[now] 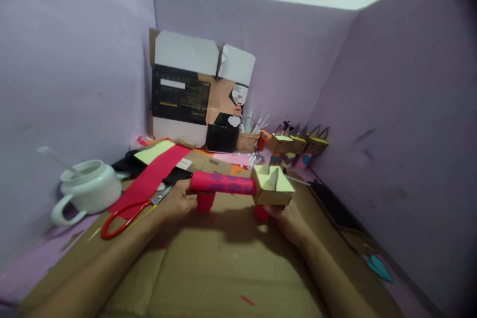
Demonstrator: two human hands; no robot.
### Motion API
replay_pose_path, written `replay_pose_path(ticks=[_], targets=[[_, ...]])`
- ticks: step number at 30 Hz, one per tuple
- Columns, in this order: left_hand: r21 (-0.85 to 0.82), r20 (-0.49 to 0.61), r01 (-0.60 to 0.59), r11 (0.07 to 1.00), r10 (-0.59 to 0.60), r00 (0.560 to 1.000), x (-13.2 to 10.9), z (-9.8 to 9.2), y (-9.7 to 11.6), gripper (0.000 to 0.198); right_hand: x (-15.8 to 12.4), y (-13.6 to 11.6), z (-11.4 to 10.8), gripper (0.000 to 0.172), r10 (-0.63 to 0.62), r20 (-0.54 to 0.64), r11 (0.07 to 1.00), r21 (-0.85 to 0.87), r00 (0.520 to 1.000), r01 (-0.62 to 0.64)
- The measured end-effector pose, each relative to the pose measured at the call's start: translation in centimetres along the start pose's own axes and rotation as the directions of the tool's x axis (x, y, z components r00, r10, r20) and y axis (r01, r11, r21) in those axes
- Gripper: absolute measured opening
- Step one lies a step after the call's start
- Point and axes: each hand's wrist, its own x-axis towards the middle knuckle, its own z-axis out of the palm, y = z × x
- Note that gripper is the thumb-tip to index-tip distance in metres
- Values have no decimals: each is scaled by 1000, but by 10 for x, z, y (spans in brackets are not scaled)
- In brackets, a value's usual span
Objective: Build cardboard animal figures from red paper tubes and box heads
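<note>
Held above the cardboard sheet is a paper animal (223, 184), with a red tube body bearing purple spots, a pale yellow box head with pointed ears, and red legs. My left hand (179, 206) is closed on its rear end, by the back leg. Under the box head, my right hand (283, 218) grips it near the front leg, the fingers partly hidden by the head. Red-handled scissors (124, 218) lie left of my left hand, beside a strip of red paper (152, 174).
A white pot (91, 189) with a stick in it stands at left. Unfolded cardboard packaging (182, 94) leans against the back wall near a small basket (247, 141) of white sticks. Several box-headed figures (298, 144) stand back right. A dark flat object (333, 206) lies along the right edge.
</note>
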Motion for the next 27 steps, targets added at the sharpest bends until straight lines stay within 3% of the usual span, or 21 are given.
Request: replay_pose_path(ticks=[4,10,14,17,19,23,27], targets=[[-182,-67,52,982,-66,996,-2,3,-16,40,-1,-2,3,50,60,95,997,32,994,-64],[-389,-51,-18,921,-2,999,-9,0,-24,43,1,0,3,49,41,74,999,10,996,-42],[-458,-279,-115,882,-20,960,-9,-3,-30,39,-2,-2,4,50,60,42,998,-7,997,-60],[-428,-370,-89,899,-84,925,-7,-2,-32,38,-4,-5,4,48,73,37,997,-13,997,-72],[-407,-330,-10,913,-137,934,-7,1,-30,46,-4,-6,5,47,73,30,997,-23,997,-72],[-273,-132,166,948,-207,969,-5,13,-19,56,-5,-5,5,48,54,11,998,-30,998,-54],[32,-170,237,971,-228,959,-1,22,-11,35,-6,-1,4,53,27,-44,1000,11,999,-26]])
